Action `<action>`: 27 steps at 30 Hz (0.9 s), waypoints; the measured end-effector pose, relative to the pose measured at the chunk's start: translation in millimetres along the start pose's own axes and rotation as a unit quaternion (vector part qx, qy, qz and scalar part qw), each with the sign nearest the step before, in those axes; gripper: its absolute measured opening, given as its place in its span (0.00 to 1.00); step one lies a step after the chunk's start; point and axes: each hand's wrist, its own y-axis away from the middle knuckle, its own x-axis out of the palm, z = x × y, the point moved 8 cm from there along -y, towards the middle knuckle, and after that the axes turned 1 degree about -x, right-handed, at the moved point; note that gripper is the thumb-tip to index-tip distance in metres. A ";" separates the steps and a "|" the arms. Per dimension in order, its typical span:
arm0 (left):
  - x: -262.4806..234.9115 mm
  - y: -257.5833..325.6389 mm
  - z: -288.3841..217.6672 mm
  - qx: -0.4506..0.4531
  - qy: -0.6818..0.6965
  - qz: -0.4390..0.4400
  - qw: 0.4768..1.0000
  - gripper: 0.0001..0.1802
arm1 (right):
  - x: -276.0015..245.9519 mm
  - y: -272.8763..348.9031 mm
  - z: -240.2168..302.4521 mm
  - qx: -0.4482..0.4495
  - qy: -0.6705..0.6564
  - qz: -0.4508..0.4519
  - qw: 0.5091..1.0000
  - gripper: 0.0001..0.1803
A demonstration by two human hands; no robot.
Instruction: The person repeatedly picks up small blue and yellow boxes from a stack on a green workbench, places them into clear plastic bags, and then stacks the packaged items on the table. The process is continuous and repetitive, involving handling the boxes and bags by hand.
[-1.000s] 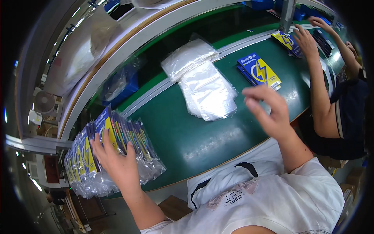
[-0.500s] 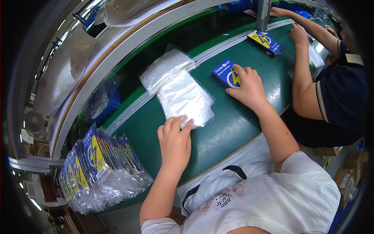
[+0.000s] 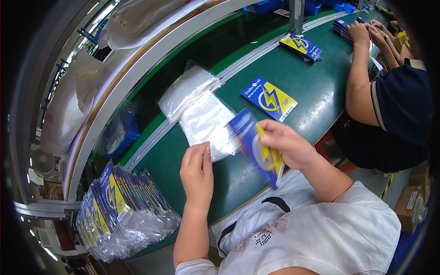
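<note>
At lower left, clear bags [image 3: 142,229] hold blue-and-yellow packs [image 3: 113,192].

A wood-edged white shelf [image 3: 142,64] overlooks the green workbench [image 3: 316,87].

I've got a fan [image 3: 43,163] way off left. Cardboard box [image 3: 407,205] down right, below a co-worker's dark sleeve [image 3: 399,98].

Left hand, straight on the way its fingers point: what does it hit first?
Likely the clear plastic bags; the left hand is at their near edge, perhaps touching, though depth is unclear.
</note>
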 end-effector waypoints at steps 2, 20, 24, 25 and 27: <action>-2.2 -2.2 -5.1 0.018 0.023 -0.005 1.000 0.08 | 16.7 3.0 -14.5 0.079 -0.070 0.093 0.990 0.28; -0.4 10.0 -1.0 -0.094 0.091 0.042 0.990 0.11 | 5.9 -19.3 -24.6 -0.021 0.129 -0.069 0.989 0.18; 3.3 29.0 13.4 -0.212 0.283 0.053 0.934 0.21 | 11.1 -13.4 -23.7 -0.075 0.087 -0.130 0.985 0.12; 2.3 31.2 17.1 -0.238 0.338 0.017 0.911 0.21 | 19.9 -11.2 -23.8 -0.076 0.080 -0.117 0.987 0.11; 5.4 37.7 22.4 -0.284 0.445 -0.054 0.848 0.22 | 37.5 -4.7 -20.8 -0.079 0.067 -0.093 0.990 0.11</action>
